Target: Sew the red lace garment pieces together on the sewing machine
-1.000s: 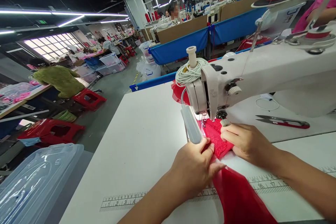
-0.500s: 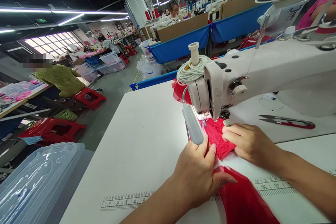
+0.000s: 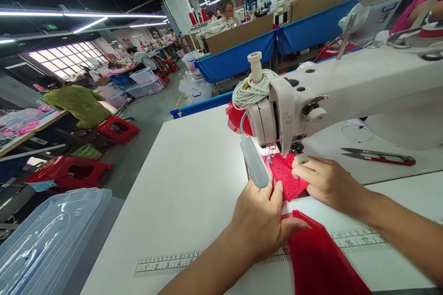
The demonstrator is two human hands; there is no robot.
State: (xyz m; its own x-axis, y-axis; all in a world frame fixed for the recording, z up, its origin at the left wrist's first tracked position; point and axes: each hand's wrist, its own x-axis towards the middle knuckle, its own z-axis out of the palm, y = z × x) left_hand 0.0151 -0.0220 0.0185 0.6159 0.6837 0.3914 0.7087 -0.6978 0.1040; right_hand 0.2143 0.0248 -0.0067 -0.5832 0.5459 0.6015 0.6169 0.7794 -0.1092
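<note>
Stretching from its left edge to the left hand (image 3: 258, 223), a broad sweep of white sewing table (image 3: 187, 184) leaves room on that side; to the right, the sewing machine (image 3: 353, 85) and the snips (image 3: 384, 156) crowd the space beyond the right hand (image 3: 332, 186). A printed ruler (image 3: 166, 263) runs near the close edge.

The red lace (image 3: 287, 173) lies well in from the left edge, under the machine's head at the presser foot (image 3: 270, 160). The left hand presses it with its fingertips, thumb spread apart; the right is pinched on its right side. Compared with a second ago, the left thumb reaches farther over the sheer red cloth (image 3: 325, 258), which trails toward the near edge.

Just past the left edge stands a lidded translucent bin (image 3: 51, 235), its contents unclear. Farther off are clear boxes (image 3: 147, 85), their contents too small to tell, and a green basket (image 3: 88, 151).
</note>
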